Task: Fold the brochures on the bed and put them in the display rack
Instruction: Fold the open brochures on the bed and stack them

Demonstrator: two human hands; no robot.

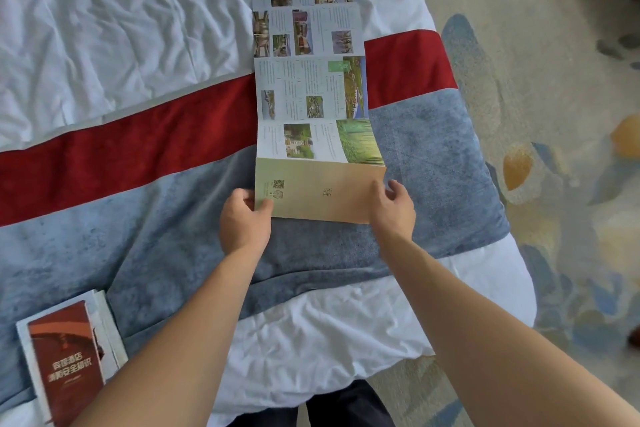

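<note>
My 2 arms are bare from the wrists back to the frame's lower edge, with no sleeves showing. My left hand (244, 218) and right hand (393, 206) wear no rings, watch or gloves. Low in the view, between my arms, is the dark fabric of my trousers (349, 406).

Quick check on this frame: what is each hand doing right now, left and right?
Left hand: pinches the near left corner of the long unfolded brochure.
Right hand: grips the brochure's near right corner, fingers curled at its edge.
</note>
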